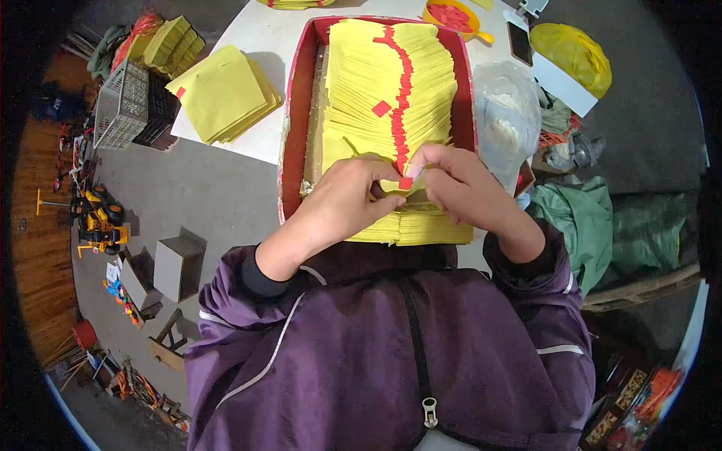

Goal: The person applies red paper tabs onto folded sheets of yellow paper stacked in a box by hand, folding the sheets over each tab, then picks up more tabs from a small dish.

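Note:
A red cardboard box (pixel 295 143) holds a long row of overlapping yellow paper sheets (pixel 357 64), with small red tabs in a wavy line along them. One loose-looking red square (pixel 382 109) lies on the sheets. At the box's near end, my left hand (pixel 338 197) is closed, thumb and forefinger pinching a yellow sheet beside a small red paper square (pixel 406 183). My right hand (pixel 470 188) is closed against the other side of that square, with something whitish at a fingertip; what it grips is hidden. Below both hands sits a thick yellow paper stack (pixel 429 227).
Another yellow stack (pixel 226 94) lies on the white table (pixel 263 30) at left. Behind the box stand a yellow dish of red pieces (pixel 451 16) and a phone (pixel 519 43). A clear plastic bag (pixel 505 113) is at right, and crates (pixel 124 105) stand on the floor.

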Available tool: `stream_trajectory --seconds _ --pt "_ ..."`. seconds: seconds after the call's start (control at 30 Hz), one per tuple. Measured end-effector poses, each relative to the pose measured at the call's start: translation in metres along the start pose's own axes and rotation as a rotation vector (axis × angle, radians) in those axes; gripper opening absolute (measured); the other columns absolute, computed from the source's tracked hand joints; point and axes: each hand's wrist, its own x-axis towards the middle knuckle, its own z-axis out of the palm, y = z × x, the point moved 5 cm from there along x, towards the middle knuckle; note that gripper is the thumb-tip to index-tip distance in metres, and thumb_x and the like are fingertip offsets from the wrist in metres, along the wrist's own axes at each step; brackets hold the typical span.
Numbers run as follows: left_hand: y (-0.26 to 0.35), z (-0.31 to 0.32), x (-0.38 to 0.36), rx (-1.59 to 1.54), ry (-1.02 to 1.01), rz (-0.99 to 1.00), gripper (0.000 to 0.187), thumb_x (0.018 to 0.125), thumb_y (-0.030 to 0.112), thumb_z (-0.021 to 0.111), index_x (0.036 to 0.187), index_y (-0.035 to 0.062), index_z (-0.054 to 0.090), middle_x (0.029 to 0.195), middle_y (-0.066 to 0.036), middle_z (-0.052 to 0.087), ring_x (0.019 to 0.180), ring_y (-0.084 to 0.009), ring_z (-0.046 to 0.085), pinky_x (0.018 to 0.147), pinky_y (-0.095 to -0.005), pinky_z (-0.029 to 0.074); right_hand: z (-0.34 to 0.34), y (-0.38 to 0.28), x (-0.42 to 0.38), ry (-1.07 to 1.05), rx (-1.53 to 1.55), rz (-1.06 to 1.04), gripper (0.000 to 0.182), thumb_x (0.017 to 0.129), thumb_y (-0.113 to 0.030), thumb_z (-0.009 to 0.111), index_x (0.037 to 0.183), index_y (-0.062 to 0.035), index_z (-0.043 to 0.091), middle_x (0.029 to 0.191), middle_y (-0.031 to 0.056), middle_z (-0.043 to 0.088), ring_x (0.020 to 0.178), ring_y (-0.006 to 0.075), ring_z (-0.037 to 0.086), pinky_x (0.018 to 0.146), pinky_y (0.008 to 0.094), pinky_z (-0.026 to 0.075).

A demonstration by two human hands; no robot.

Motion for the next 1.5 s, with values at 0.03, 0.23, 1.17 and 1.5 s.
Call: stream_trajectory --seconds 0.03,0.23,1.17,1.5 --pt "0.001 0.0 -0.001 -0.002 0.0 0.009 0.015 0.087 0.006 0.078 0.1 -0.003 0.077 0.094 -0.01 0.075 0.069 -0.0175 0.06 0.06 -0.0289 0.048 0.002 0.001 0.0 -0.013 -0.002 0.013 0.02 0.094 -0.011 0.049 0.104 -0.0045 0.065 0.064 0.0001 0.054 0.055 0.0099 0.046 0.049 0.0246 0.036" --pt "0.001 0.001 -0.001 -0.022 -0.002 0.007 0.015 0.087 0.005 0.076 0.099 -0.0031 0.076 0.091 -0.01 0.075 0.066 -0.0172 0.059 0.058 -0.0288 0.047 0.004 0.001 0.002 0.01 -0.116 -0.052 0.017 0.093 -0.012 0.053 0.104 -0.0052 0.064 0.07 0.0012 0.058 0.056 0.011 0.048 0.051 0.0257 0.038" --pt "0.02 -0.001 -0.008 0.128 0.043 0.099 0.015 0.084 -0.003 0.07 0.097 0.0007 0.064 0.091 -0.01 0.066 0.068 -0.0234 0.057 0.064 -0.0339 0.046 0.021 0.004 -0.023 0.329 -0.41 -0.521 0.027 0.083 0.003 0.065 0.107 -0.0077 0.06 0.096 0.0036 0.062 0.067 0.0168 0.055 0.062 0.0296 0.045" --pt "0.025 -0.016 -0.01 0.274 0.147 0.076 0.016 0.083 0.0 0.073 0.098 -0.002 0.068 0.098 -0.013 0.071 0.073 -0.0276 0.062 0.068 -0.0357 0.049 0.027 0.004 -0.023 0.158 -0.625 -0.439 0.015 0.081 0.0 0.066 0.095 -0.0072 0.068 0.094 0.0056 0.063 0.078 0.0218 0.058 0.07 0.0337 0.047"
